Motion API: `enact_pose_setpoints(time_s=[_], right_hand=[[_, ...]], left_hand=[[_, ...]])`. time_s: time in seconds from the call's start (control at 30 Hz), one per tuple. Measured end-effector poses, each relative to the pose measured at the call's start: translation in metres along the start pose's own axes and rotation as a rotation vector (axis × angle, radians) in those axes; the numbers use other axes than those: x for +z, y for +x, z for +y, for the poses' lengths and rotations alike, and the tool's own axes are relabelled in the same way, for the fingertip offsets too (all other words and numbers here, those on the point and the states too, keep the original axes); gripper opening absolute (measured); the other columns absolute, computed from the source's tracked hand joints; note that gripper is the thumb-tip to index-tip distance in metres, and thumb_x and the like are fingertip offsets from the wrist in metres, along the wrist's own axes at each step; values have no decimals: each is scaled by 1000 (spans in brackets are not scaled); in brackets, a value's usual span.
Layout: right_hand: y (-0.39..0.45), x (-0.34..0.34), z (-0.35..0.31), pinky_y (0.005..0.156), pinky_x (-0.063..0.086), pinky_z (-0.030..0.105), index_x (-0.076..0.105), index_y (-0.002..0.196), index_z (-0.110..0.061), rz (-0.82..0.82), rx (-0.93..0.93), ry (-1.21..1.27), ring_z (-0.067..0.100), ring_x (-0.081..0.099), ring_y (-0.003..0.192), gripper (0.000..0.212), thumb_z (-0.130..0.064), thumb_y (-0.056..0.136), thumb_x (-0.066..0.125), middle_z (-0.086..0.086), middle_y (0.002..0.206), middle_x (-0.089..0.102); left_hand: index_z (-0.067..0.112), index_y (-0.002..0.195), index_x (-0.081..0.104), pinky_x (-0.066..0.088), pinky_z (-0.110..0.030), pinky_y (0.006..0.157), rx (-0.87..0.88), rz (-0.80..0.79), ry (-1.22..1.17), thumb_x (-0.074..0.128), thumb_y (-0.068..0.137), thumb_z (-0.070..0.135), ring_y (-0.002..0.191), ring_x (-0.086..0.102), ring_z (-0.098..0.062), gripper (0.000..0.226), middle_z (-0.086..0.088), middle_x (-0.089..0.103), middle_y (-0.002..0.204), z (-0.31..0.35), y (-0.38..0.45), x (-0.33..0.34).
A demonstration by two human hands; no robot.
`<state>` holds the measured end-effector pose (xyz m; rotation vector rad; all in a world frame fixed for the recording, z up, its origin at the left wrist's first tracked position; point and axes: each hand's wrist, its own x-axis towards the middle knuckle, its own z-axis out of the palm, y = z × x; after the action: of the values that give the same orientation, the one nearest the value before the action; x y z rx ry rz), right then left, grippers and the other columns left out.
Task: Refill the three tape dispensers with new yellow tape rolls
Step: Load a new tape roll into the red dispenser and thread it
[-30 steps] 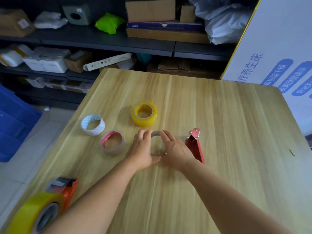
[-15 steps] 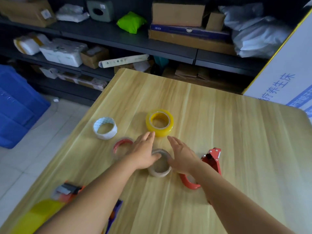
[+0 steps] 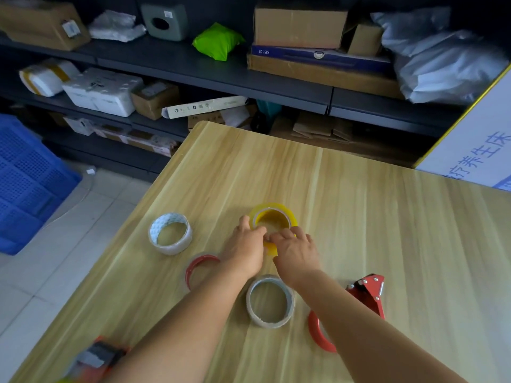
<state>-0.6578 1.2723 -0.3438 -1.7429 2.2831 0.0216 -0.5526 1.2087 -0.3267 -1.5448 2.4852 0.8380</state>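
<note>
Yellow tape roll point(image 3: 276, 217) flat on table point(image 3: 387, 230), near rim under curled left hand point(image 3: 244, 251) and right hand point(image 3: 296, 251).

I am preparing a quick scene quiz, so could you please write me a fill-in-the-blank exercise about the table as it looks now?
1. Both hands, the left hand and the right hand, are on the ____ tape roll.
2. The core with the red inner ring lies by the ____ forearm.
3. The empty red dispenser lies to the ____ of the right forearm.

Missing words: yellow; left; right
</note>
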Motion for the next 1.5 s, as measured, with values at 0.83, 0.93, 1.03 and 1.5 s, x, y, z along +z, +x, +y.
enact_pose_setpoints(time_s=[0.83,0.93,1.03,1.5], right_hand=[[-119,-44,36,98,35,25,22,151,-17,534,274,725,22,39,132,76,-12,88,64,8,149,32],[-134,-49,44,93,37,24,27,150,-24,437,311,830,22,50,126,69,-8,90,57,2,141,50],[-148,-52,49,85,38,22,35,146,-29,455,352,904,19,56,117,67,-7,88,60,-5,125,58],[-184,-58,50,98,38,23,31,148,-32,471,332,997,9,46,126,70,-17,87,63,-8,141,46]], left_hand=[[24,131,47,44,-25,93,47,197,-913,62,85,2,107,58,-13,53,7,56,122,51,-85,-2],[30,119,48,46,-18,88,140,173,-942,60,83,-7,104,60,-11,52,11,57,117,59,-101,4],[29,117,49,49,-11,81,201,156,-1004,58,82,-13,99,62,-6,55,14,60,113,65,-114,4],[30,121,61,49,-19,80,207,243,-794,81,70,31,93,62,-3,55,13,65,105,87,-139,-1]])
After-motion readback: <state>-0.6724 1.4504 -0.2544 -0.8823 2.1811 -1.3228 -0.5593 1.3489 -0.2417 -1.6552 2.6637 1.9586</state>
